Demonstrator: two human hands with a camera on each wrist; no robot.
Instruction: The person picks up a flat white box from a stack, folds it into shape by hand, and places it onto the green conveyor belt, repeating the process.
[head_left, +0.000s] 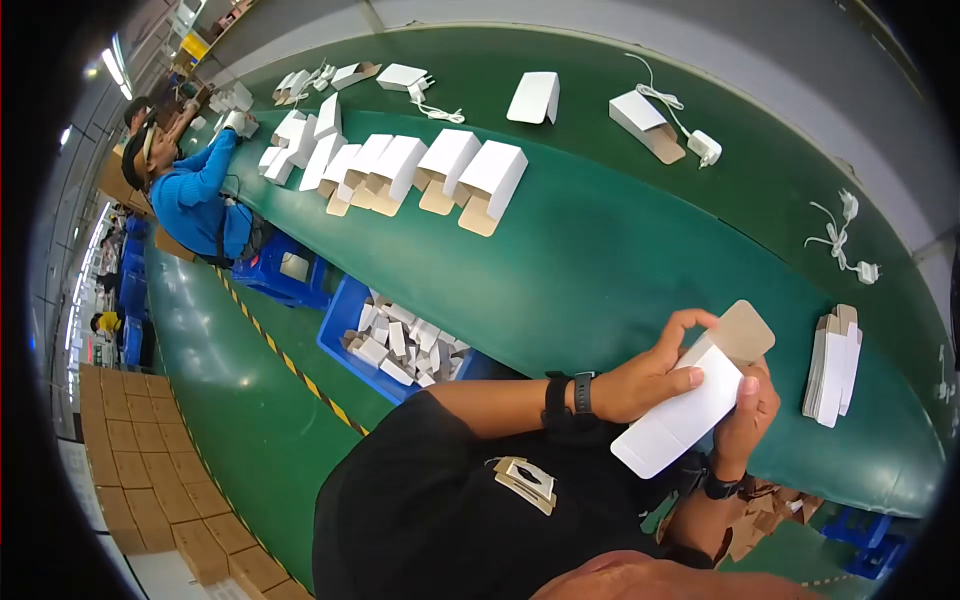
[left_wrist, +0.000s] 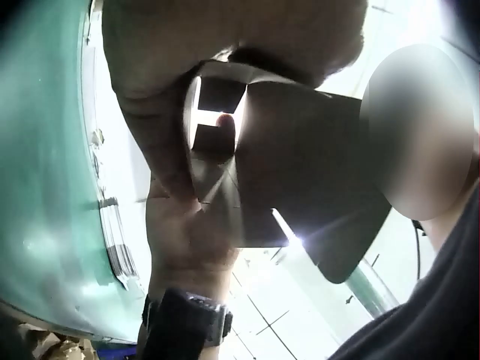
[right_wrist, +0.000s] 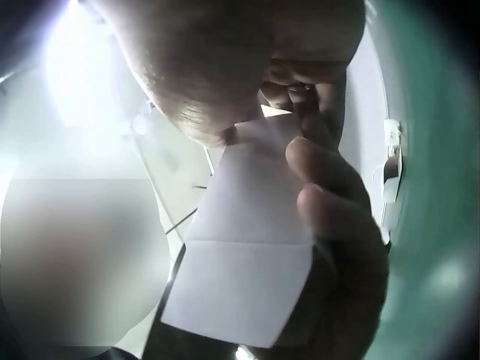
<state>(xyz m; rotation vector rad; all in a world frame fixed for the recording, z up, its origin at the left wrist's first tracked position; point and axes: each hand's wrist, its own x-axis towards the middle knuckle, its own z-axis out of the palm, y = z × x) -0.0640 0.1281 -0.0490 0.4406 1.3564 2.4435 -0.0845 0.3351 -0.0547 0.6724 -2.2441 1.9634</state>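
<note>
Both hands hold one white box (head_left: pixel 680 405) over the near edge of the green table. The left hand (head_left: pixel 635 385) grips its upper left side, thumb on the white face and index finger bent near the top. From the other side, the right hand (head_left: pixel 745 420) grips it with its thumb along the edge. A flap with a tan inside (head_left: pixel 748 332) stands out at the top end; a white flap (head_left: pixel 645 450) extends at the lower end. In the left wrist view, light shows through the hollow box (left_wrist: pixel 217 142), and a fingertip appears inside the opening.
Flat folded cartons (head_left: pixel 832 365) lie stacked at right, near white chargers with cables (head_left: pixel 840 240). Open white boxes (head_left: pixel 400 170) stand along the table (head_left: pixel 600 260). A blue bin (head_left: pixel 340 345) holds small white boxes. Farther left sits a person in blue (head_left: pixel 200 195).
</note>
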